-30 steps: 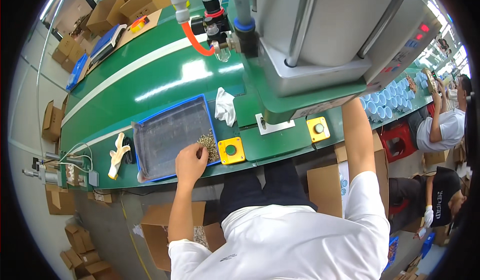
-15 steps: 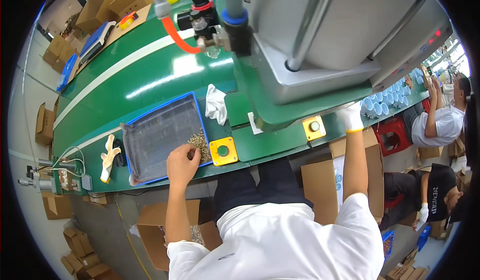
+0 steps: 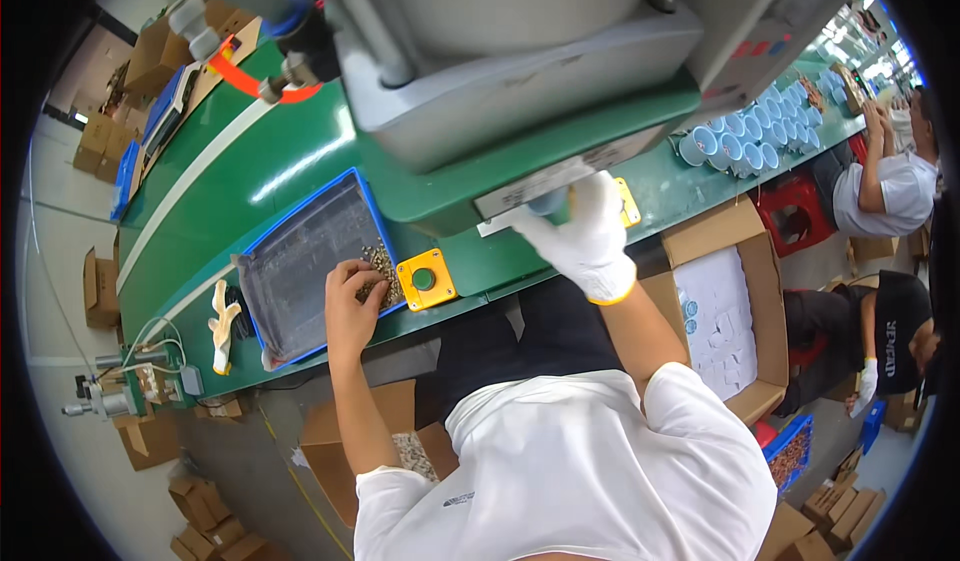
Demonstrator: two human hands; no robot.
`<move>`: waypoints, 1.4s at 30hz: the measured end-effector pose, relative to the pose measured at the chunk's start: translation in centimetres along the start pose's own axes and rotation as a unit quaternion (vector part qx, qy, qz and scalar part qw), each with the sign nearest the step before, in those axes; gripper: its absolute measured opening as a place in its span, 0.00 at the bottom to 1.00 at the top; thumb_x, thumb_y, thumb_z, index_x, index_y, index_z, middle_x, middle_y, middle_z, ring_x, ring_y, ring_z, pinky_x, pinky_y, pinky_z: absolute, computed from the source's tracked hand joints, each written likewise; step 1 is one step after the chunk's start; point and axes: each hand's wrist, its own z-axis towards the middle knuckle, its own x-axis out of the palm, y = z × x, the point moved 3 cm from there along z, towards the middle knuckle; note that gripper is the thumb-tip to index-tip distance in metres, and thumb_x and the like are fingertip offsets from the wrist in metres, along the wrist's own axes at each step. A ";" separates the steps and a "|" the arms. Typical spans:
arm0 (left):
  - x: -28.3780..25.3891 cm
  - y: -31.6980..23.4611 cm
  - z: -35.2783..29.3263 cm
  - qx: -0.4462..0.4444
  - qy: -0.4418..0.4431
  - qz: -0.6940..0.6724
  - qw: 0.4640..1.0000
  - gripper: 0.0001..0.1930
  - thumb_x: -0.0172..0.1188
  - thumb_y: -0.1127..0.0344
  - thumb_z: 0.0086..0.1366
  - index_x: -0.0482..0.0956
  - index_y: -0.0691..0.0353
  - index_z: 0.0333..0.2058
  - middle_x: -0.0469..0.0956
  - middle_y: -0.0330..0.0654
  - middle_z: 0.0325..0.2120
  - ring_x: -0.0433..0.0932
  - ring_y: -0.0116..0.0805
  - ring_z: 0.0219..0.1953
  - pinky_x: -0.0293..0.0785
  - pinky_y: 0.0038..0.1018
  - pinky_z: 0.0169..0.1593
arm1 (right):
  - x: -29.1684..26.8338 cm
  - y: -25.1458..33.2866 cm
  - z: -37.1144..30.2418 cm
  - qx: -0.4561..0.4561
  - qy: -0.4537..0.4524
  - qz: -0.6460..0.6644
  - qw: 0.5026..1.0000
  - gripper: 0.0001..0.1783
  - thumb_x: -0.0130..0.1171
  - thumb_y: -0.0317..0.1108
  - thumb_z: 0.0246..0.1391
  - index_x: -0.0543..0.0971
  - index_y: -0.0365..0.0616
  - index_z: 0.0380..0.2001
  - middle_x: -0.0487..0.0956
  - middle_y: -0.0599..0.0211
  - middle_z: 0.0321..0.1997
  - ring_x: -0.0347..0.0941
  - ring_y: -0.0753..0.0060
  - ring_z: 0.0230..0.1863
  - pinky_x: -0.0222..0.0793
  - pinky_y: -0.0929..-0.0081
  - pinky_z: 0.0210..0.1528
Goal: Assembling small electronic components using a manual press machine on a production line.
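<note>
Your right hand (image 3: 586, 244), the gloved one, has its thumb and fingers pinched around a pale blue piece (image 3: 548, 202) just below the overhanging edge of the machine (image 3: 520, 81). Only a bit of that piece shows, so I honestly can't tell how it sits or whether it touches the white plate (image 3: 491, 227) next to your thumb. I'd grip it low and from the side, fingertips well out from under that head, and get it level before letting go. Rushing that bit looks like the easiest way to end up crooked or nip a glove tip.

Your left hand (image 3: 351, 299) is bare, fingers curled down at the pile of small metal bits (image 3: 378, 260) in the near right corner of the blue-rimmed tray (image 3: 363, 187). Can't tell if you're pinching one or just feeling around, the fingertips are hidden. Imo a light thumb-and-finger pick from the edge of the heap beats digging in, since bits that small probably cling together or roll.

Also watch the yellow button box (image 3: 427, 280) just beside that hand. Lift up and over it, don't drag your wrist across. The other yellow box (image 3: 627, 204) is partly behind your glove, so mind your knuckles there too.
</note>
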 end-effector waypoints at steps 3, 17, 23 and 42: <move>0.0 -0.5 0.0 -0.005 -0.010 -0.008 1.000 0.06 0.73 0.73 0.64 0.88 0.64 0.39 0.84 0.44 0.48 0.80 0.49 0.56 0.75 0.40 0.61 | 0.9 0.3 0.1 -0.045 -0.003 -0.068 0.997 0.28 0.84 0.39 0.47 0.84 0.43 0.50 0.83 0.58 0.43 0.81 0.45 0.43 0.75 0.54 0.48; -0.3 -0.8 0.3 0.035 -0.036 0.018 0.999 0.04 0.65 0.75 0.69 0.79 0.65 0.40 0.85 0.52 0.60 0.76 0.60 0.70 0.71 0.46 0.72 | 1.8 -0.1 1.2 -0.002 0.082 -0.143 0.986 0.29 0.85 0.46 0.44 0.86 0.46 0.48 0.84 0.59 0.47 0.80 0.46 0.49 0.73 0.51 0.53; -0.4 -0.8 0.1 -0.012 0.019 -0.063 0.998 0.04 0.66 0.76 0.69 0.80 0.65 0.40 0.88 0.49 0.51 0.84 0.55 0.56 0.79 0.43 0.60 | 2.1 -1.6 0.6 0.001 0.080 -0.098 0.992 0.28 0.82 0.49 0.47 0.88 0.45 0.46 0.88 0.58 0.43 0.83 0.44 0.43 0.76 0.50 0.48; 5.0 -6.1 -4.3 0.208 -0.207 -0.140 0.946 0.06 0.65 0.81 0.68 0.79 0.65 0.41 0.91 0.49 0.46 0.87 0.60 0.56 0.83 0.49 0.60 | -4.9 -8.3 -7.9 -0.169 -0.059 -0.164 0.970 0.18 0.64 0.21 0.53 0.83 0.41 0.49 0.86 0.53 0.47 0.83 0.44 0.48 0.80 0.53 0.56</move>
